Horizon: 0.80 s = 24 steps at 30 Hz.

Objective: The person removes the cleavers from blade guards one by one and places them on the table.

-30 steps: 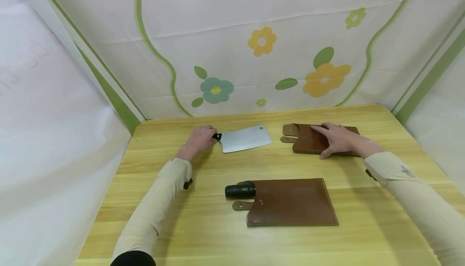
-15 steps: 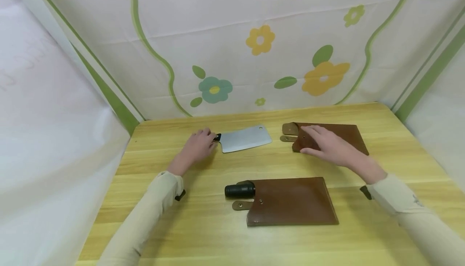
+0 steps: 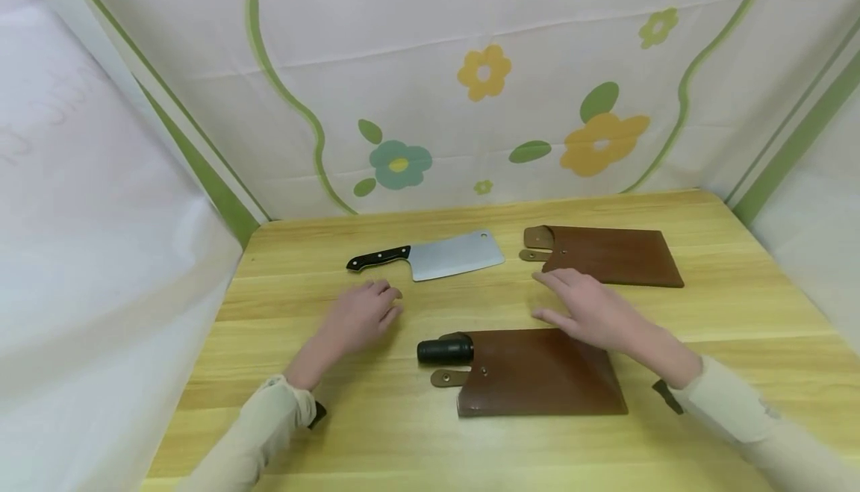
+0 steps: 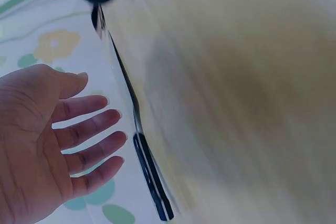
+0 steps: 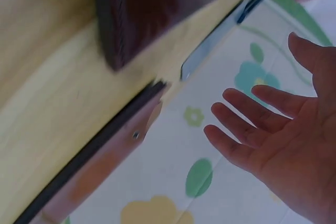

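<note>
A cleaver (image 3: 457, 257) with a black riveted handle lies flat at the back left of the table. Just in front of its handle, my left hand (image 3: 356, 316) hovers with relaxed fingers and holds nothing; the left wrist view shows its palm and spread fingers. To the right at the back lies a flat brown leather sheath (image 3: 614, 257). Nearer the front is a second, larger brown sheath (image 3: 537, 387), with a black handle (image 3: 445, 351) sticking out of its left end. My right hand (image 3: 598, 313), its fingers extended and holding nothing, is above the space between the sheaths, overlapping both edges.
The wooden table (image 3: 302, 447) is enclosed by white cloth walls (image 3: 403, 44) with printed flowers at the back and both sides. Strap tabs with snaps, such as the front strap (image 3: 449, 378), stick out left from the sheaths.
My left hand has let go of the cleaver's handle and drawn back toward the front. My right hand has lifted off the back sheath and come nearer. Cleaver and sheaths stay put.
</note>
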{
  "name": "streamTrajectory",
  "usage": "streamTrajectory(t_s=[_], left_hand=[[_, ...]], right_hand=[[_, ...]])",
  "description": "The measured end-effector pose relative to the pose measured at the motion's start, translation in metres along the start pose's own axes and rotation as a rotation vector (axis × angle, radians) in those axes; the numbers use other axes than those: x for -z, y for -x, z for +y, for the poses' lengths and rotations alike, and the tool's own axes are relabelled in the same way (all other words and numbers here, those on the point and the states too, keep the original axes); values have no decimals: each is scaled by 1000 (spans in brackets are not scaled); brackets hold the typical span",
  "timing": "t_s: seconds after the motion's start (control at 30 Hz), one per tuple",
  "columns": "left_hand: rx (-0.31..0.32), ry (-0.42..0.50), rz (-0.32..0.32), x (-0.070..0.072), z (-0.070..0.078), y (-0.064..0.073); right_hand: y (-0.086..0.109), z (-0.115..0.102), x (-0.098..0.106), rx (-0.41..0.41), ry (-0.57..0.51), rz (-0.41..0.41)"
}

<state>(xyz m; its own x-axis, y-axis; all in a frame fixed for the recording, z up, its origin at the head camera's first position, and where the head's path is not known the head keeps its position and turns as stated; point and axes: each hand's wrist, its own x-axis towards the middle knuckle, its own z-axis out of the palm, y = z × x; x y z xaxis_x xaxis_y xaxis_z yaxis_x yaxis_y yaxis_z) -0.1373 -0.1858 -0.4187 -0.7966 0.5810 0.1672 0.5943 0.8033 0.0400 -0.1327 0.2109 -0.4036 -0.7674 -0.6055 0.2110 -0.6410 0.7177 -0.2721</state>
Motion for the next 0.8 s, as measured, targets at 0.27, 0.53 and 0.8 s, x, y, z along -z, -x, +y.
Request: streamTrajectory(t_s=[0.27, 0.53, 0.8], left_hand=[[-40, 54, 12, -2, 29, 23], [-15, 85, -53, -4, 52, 35], [-6, 79, -34, -8, 64, 39]], right_hand=[[8, -22, -18, 132, 31, 61], [18, -42, -29, 174, -1, 14], [26, -58, -39, 189, -28, -103]])
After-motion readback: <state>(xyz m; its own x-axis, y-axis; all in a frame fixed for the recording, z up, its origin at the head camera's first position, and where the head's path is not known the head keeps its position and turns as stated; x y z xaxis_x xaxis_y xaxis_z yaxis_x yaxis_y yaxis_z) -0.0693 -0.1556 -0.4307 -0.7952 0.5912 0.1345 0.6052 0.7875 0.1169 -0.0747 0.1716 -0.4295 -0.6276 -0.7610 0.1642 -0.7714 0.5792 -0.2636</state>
